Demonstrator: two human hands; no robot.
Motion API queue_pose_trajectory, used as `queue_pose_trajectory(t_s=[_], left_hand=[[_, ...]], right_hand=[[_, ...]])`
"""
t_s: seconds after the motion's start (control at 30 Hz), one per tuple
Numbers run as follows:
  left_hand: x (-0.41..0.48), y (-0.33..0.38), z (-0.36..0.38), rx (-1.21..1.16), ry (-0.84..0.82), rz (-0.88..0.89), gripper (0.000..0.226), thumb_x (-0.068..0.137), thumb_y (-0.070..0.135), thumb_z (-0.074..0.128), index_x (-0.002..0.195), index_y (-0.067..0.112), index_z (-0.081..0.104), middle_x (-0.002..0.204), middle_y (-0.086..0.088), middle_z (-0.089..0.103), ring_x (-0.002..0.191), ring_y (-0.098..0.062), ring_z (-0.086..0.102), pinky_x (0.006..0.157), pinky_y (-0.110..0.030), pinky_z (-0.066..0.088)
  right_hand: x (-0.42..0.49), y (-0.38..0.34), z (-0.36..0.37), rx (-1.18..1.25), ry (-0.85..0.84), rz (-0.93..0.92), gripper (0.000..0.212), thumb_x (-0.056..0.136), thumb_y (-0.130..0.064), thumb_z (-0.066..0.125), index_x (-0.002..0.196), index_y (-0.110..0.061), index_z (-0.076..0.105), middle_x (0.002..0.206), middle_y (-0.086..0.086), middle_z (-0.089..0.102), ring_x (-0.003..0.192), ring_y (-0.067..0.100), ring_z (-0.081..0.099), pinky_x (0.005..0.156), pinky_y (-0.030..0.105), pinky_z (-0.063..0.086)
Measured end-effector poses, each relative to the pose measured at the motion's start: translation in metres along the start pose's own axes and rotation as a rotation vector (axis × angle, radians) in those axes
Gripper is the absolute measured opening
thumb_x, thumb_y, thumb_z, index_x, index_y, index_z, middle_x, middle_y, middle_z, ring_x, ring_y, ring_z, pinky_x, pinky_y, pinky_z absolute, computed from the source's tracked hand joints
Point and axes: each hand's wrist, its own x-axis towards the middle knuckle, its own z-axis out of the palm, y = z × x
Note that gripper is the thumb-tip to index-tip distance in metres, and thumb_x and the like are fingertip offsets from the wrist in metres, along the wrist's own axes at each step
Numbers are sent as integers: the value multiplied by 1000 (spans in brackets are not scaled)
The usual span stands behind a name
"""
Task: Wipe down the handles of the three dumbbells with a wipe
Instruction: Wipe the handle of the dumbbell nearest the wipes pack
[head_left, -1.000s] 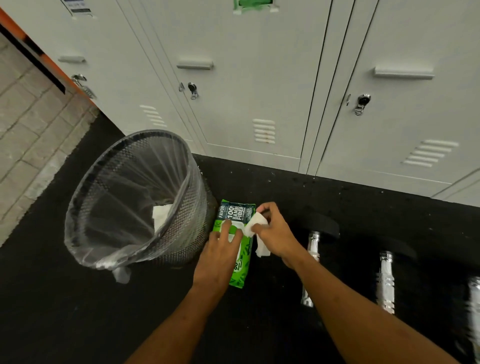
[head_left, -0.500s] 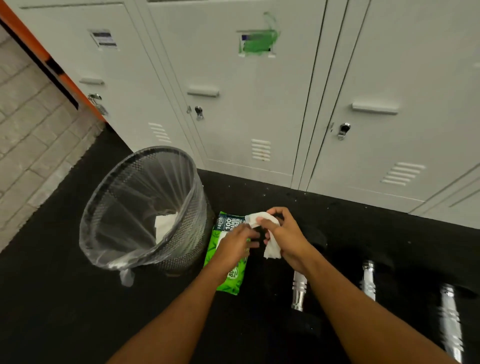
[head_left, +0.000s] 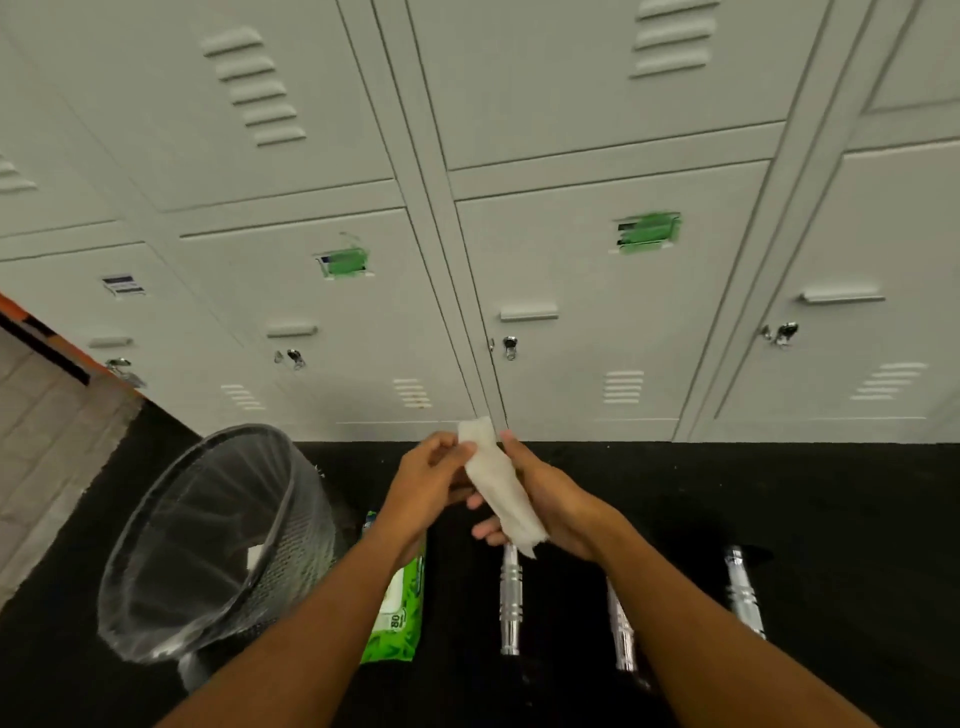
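- Wipe (head_left: 496, 483): a white, loosely folded strip held in the air between both hands, above the black floor mat (head_left: 805, 499) and in front of the foot of the lockers (head_left: 571, 249). Its long axis slants from upper left to lower right.
- The left hand (head_left: 423, 480) pinches the wipe's upper end with thumb and curled fingers. The right hand (head_left: 558, 506) cradles the lower part, fingers curled round it from beneath. Both are closed on the wipe, so neither is free.
- Three chrome handles lie side by side on the mat, nearer the person than the hands are: left handle (head_left: 510, 597), middle handle (head_left: 621, 631), right handle (head_left: 744, 597). Each runs roughly from the locker edge of the mat toward the person, so they lie close to parallel. Their black heads barely stand out from the black mat.
- The relation that matters: in this view the wipe's lower end hangs just above the far end of the left handle, and all three handles lie on the right hand's side. I judge the right hand better placed to carry the wipe down, wrap it across a handle's axis and stroke along it.
- A green pack of wipes (head_left: 400, 618) lies on the mat just beside the left handle, partly under the left forearm. It sits between that handle and the lined mesh bin (head_left: 156, 525), which stands near the mat's left edge.
- No handle is touched yet, so the wiping itself looks not yet begun.
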Motion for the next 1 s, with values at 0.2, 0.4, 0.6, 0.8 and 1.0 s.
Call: queue_pose_trajectory(t_s=[0.2,0.4,0.6,0.8,1.0], left_hand=[[24,10,16,-44,146,24,13,97,22,55,105,12,57,105,-10,68,92,-23,71,72,-38,62],[21,-22,7,-172,23,-127,30,94,35,60,115,14,61,112,-7,69,101,-23,69,84,-44,59],[5,-59,-3,-158,-108,-210,29,90,9,66,119,11,62,112,-12,71,102,-24,70,86,-41,58],[3,-69,-1,-149,-63,-102,45,87,4,68,126,23,56,103,-14,70,100,-25,70,82,-40,59],[3,-78,-3,243,-107,167,39,83,12,75,118,24,65,102,3,72,96,-12,69,88,-36,57]], right_hand=[[-2,3,-17,-161,191,-185,19,94,-23,61,109,-12,65,103,13,71,88,23,71,77,38,59],[13,33,-18,-195,298,-244,20,91,-24,65,108,-14,70,100,0,73,92,15,70,78,31,58],[21,61,-13,-20,325,-222,21,90,-19,65,110,-15,67,103,1,73,95,18,70,81,39,58],[25,70,-18,-145,501,-300,20,86,-18,71,104,-23,62,92,-5,71,89,15,69,72,30,59],[20,73,-31,-536,433,-505,34,90,-15,67,120,-29,61,107,-6,67,94,7,65,75,17,54]])
